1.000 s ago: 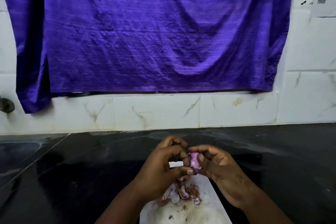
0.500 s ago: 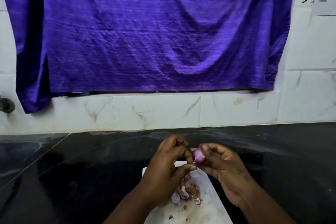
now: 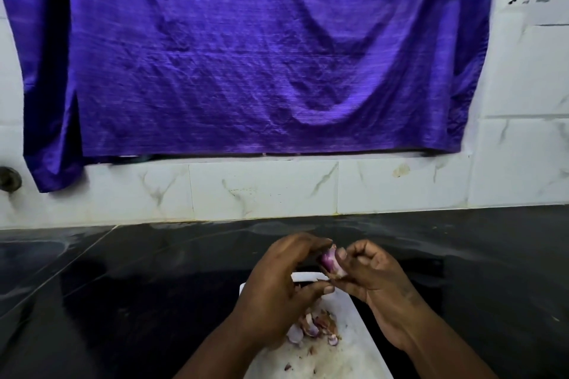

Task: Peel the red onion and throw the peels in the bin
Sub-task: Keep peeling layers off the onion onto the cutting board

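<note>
A small red onion (image 3: 329, 261), pale purple with part of its skin off, is held in the air above a white cutting board (image 3: 354, 344). My right hand (image 3: 374, 283) pinches it between thumb and curled fingers. My left hand (image 3: 280, 283) curls in from the left, its fingertips at the onion's top and its thumb just below the onion. A heap of onion peels (image 3: 314, 324) lies on the board under my hands. No bin is in view.
The board lies on a glossy black counter (image 3: 123, 286) that runs to a white tiled wall (image 3: 261, 188). A large purple cloth (image 3: 246, 49) hangs on that wall. A dark round fitting (image 3: 9, 178) sticks out at the far left.
Both hands have lifted the onion slightly and turned it. My left thumb has drawn down away from the onion, and my right hand now pinches it more from the side.
</note>
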A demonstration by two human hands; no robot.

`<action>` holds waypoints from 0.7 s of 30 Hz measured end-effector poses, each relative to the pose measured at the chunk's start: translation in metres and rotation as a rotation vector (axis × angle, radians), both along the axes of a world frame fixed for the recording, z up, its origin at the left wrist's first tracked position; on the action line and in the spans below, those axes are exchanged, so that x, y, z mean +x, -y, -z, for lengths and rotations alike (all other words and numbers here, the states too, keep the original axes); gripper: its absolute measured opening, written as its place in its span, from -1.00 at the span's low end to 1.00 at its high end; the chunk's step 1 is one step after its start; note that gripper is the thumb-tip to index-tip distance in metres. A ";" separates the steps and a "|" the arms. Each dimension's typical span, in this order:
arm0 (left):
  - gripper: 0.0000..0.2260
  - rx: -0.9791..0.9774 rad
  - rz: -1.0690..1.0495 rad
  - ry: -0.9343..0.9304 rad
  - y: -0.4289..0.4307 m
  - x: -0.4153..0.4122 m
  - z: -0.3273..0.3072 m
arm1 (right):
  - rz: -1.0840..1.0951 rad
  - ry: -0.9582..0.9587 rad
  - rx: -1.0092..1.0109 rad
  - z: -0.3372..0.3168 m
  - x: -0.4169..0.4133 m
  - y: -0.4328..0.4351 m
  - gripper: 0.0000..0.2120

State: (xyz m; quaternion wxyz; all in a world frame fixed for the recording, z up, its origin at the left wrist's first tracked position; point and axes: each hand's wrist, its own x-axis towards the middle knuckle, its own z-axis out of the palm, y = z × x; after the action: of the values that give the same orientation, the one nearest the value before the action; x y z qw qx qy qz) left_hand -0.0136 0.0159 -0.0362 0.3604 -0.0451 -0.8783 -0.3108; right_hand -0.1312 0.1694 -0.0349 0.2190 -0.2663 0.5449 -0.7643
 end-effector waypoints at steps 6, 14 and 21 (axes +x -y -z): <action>-0.74 0.096 0.039 -0.033 0.000 0.000 -0.003 | -0.070 -0.041 0.056 -0.002 0.004 -0.001 -0.66; -0.70 0.139 0.055 0.075 0.002 0.004 -0.006 | -0.140 -0.041 0.020 -0.005 0.005 -0.005 -0.87; -0.80 -0.030 0.015 0.036 -0.002 0.000 -0.003 | -0.015 -0.007 0.032 -0.002 0.003 -0.001 -0.75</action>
State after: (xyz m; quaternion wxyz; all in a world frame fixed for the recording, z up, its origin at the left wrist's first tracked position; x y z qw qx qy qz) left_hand -0.0133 0.0177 -0.0332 0.3414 -0.0516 -0.8889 -0.3010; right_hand -0.1280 0.1702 -0.0325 0.2270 -0.2695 0.5558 -0.7529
